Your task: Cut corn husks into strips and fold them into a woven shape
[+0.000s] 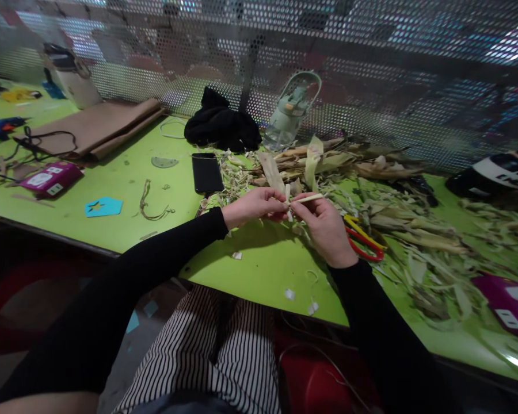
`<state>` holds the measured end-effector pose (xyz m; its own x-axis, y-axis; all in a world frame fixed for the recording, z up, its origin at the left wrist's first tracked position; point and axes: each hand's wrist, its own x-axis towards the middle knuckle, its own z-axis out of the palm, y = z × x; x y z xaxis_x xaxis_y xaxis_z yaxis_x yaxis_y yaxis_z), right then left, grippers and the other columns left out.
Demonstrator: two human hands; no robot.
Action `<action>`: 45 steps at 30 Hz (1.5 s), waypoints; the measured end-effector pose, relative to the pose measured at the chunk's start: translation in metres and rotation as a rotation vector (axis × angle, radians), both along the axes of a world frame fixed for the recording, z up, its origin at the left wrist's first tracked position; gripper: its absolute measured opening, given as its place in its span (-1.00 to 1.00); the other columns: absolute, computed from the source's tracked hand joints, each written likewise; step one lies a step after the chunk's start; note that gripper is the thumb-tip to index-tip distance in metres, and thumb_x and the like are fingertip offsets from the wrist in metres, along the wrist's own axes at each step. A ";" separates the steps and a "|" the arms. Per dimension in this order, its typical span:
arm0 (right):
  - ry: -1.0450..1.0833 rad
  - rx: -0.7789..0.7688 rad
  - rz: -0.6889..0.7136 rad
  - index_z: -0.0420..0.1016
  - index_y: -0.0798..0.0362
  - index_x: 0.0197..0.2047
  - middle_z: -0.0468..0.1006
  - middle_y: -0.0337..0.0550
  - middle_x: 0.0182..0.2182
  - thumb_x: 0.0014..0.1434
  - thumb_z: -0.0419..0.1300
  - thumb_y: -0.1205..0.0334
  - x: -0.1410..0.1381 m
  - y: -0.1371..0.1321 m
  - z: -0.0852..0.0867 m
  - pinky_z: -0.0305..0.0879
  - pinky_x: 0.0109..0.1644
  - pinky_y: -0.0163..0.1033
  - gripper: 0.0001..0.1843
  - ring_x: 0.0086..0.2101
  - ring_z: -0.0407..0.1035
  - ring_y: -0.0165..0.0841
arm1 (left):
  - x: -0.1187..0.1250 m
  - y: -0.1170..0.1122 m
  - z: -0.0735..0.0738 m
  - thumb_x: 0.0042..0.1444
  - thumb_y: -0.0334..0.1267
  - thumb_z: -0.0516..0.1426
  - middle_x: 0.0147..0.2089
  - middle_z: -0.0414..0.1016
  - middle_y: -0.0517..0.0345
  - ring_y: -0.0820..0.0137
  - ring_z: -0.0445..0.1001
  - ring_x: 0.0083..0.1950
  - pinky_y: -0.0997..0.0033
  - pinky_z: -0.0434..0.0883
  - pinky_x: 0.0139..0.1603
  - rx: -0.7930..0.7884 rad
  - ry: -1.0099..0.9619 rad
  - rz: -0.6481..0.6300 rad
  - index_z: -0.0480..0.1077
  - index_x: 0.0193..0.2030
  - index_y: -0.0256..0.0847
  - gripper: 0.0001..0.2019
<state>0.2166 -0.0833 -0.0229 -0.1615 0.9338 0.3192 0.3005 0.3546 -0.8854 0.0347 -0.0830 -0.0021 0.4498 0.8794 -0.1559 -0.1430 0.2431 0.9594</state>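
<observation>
Over the green table, my left hand [256, 205] is closed in a pinch, its fingertips at the crossing of pale corn husk strips [309, 198]. My right hand [327, 233] pinches the same strips from the other side, fingertips almost touching those of the left. One strip sticks out to the right, and another stands upright between the hands. Behind them lie heaped dry corn husks [313, 161] and shredded bits. Scissors with red and yellow handles [366, 241] lie beside my right wrist, partly covered by it.
A black phone [208, 173], a black cloth [222, 123] and a pale green bottle [288, 115] stand or lie behind my hands. At left are brown paper [99, 123], a purple box [52, 179] and a blue tag [103, 207]. Perforated metal screening [164, 63] borders the table's back.
</observation>
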 end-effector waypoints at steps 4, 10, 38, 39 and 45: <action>-0.155 0.310 -0.174 0.40 -0.04 -0.11 0.47 -0.18 -0.25 0.16 0.30 0.16 0.004 0.000 0.000 0.38 -0.24 -0.16 -0.76 -0.31 0.38 -0.32 | 0.000 -0.003 0.007 0.24 -0.53 0.15 -0.47 0.51 0.26 0.63 0.50 -0.45 0.55 0.39 -0.28 -0.078 -0.036 0.126 0.28 -0.27 -0.29 -0.86; -0.702 0.774 -0.069 0.55 -0.13 -0.02 0.48 -0.11 -0.19 0.29 0.21 0.27 0.010 -0.007 0.009 0.30 -0.09 -0.03 -0.78 -0.13 0.35 -0.16 | 0.000 -0.005 0.010 0.27 -0.54 0.12 -0.48 0.44 0.33 0.66 0.46 -0.50 0.60 0.28 -0.40 -0.134 -0.035 0.208 0.28 -0.31 -0.28 -0.84; -0.318 0.300 -0.168 0.44 -0.04 -0.31 0.60 -0.14 -0.33 0.22 0.19 0.09 -0.001 -0.009 0.007 0.38 -0.12 -0.07 -0.85 -0.29 0.46 -0.23 | 0.006 -0.004 -0.012 0.14 -0.47 0.21 -0.32 0.53 0.17 0.57 0.45 -0.35 0.47 0.43 -0.19 0.362 0.215 0.154 0.44 -0.18 -0.35 -0.89; -0.287 0.257 -0.160 0.43 -0.04 -0.32 0.60 -0.15 -0.34 0.21 0.20 0.09 -0.002 -0.009 0.007 0.39 -0.11 -0.07 -0.85 -0.30 0.47 -0.24 | 0.006 -0.004 -0.012 0.14 -0.45 0.22 -0.32 0.52 0.18 0.56 0.44 -0.34 0.47 0.42 -0.20 0.377 0.223 0.156 0.44 -0.18 -0.34 -0.89; -0.219 0.190 -0.129 0.43 -0.02 -0.31 0.59 -0.17 -0.34 0.20 0.21 0.10 -0.004 -0.011 0.009 0.40 -0.07 -0.09 -0.86 -0.28 0.47 -0.26 | 0.008 -0.007 -0.009 0.11 -0.46 0.26 -0.40 0.43 0.28 0.60 0.39 -0.41 0.50 0.39 -0.27 0.306 0.152 0.146 0.38 -0.21 -0.34 -0.85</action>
